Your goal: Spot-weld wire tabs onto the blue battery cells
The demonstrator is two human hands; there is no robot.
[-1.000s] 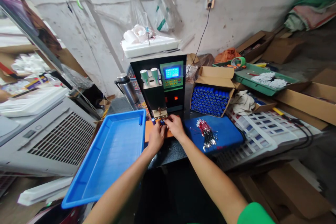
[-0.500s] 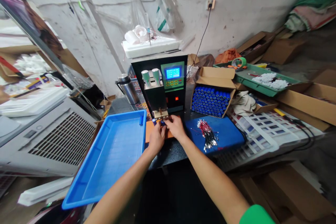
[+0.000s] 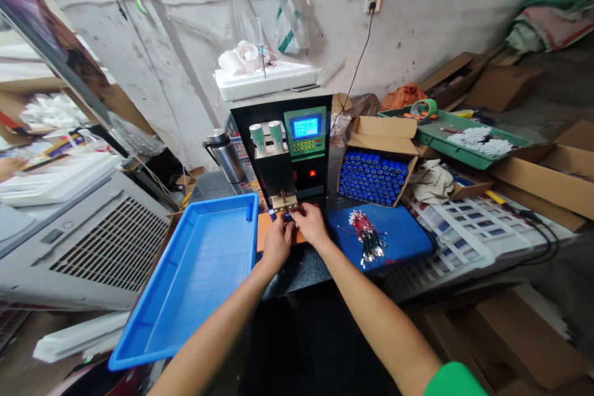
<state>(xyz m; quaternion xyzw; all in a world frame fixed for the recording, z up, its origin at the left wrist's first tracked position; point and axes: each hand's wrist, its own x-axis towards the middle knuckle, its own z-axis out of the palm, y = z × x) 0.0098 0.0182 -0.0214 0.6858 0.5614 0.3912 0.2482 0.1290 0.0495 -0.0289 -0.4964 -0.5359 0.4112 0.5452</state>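
Note:
A black spot welder (image 3: 304, 164) with a lit blue display stands in front of me. My left hand (image 3: 277, 244) is closed around a blue battery cell (image 3: 273, 215) under the welder's electrodes (image 3: 284, 201), above an orange base. Beside it, my right hand (image 3: 310, 224) is closed in a pinch close to the electrode tips; what its fingers hold is too small to make out. Part of the cell is covered by my fingers. To the right, a bundle of red and black wires (image 3: 367, 238) lies on a blue pad (image 3: 403, 238).
On the left sits a blue tray (image 3: 199, 278) with one blue cell (image 3: 249, 212) near its far right corner. A cardboard box (image 3: 385, 127) full of blue cells stands right of the welder. Behind the tray are a steel flask (image 3: 226, 154) and a grey air cooler (image 3: 106, 241).
Both hands stay in place at the electrodes. The camera view has shifted very slightly; nothing else has visibly moved.

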